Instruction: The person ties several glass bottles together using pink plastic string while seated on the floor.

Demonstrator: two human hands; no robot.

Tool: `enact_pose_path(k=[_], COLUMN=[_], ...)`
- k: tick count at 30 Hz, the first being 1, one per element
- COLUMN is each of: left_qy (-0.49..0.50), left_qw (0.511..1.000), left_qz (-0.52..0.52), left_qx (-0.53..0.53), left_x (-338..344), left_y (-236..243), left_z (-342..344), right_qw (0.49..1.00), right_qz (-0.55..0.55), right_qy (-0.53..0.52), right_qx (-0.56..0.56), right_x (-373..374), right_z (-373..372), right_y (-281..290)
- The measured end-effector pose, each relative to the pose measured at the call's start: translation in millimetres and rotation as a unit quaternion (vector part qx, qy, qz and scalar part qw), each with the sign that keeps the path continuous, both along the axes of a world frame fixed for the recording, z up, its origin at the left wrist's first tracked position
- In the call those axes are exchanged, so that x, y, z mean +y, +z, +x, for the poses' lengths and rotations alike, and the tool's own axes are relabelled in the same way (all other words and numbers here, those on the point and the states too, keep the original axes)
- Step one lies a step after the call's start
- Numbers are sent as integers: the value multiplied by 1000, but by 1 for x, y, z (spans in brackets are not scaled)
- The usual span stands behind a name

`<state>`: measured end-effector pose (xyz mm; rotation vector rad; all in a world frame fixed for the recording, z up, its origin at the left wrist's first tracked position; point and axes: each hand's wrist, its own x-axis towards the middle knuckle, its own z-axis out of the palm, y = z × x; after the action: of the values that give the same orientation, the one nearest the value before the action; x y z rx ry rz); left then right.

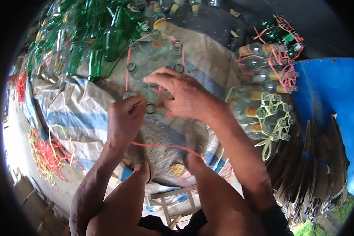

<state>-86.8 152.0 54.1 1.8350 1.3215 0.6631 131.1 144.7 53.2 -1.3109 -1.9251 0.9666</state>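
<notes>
In front of me stands a cluster of clear glass bottles [154,54], necks up, with pink string [128,65] running around their necks. My left hand [124,118] is closed in a pinch at the cluster's near left edge. A loose length of pink string [161,145] trails from below that hand across to my right knee. Over the near right side of the bottles reaches my right hand [183,93], palm down, its index finger and thumb apart. Crossed pink strands show between that hand and the bottle necks. The left fingertips are partly hidden.
Many green bottles [94,65] lie piled at the far left. Tied bundles of bottles in pink [259,63] and yellow-green string [275,118] lie at right, near flattened cardboard [308,165] and a blue panel [328,94]. Loose string [49,151] lies at left on striped sheeting [72,104].
</notes>
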Motion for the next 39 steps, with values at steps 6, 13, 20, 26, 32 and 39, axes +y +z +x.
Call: enact_pose_path(k=[6,13,20,26,32,39], left_qy=[70,103,132,98,118,169], left_qw=[996,980,972,975,968,927], left_qz=[-49,-144,-132,-140,-174,-272], left_qx=[-31,-95,-145,-144,-137,-194], left_x=[-15,-17,-21,-26,-30,-29], left_y=[-14,-22,-23,-14,-11,-13], left_z=[-4,-7,-16,-10,-22,-23], right_qw=[1000,1000,995,998,1000,1000], right_qz=[-1,15,82,39,21,-23], right_qy=[4,1,-25,-34,-21,-14], right_qx=[-4,3,51,24,5,9], right_x=[-2,-3,-6,-8,-6,-5], right_z=[2,3,-10,-2,-6,-5], right_y=[2,0,-4,2,4,7])
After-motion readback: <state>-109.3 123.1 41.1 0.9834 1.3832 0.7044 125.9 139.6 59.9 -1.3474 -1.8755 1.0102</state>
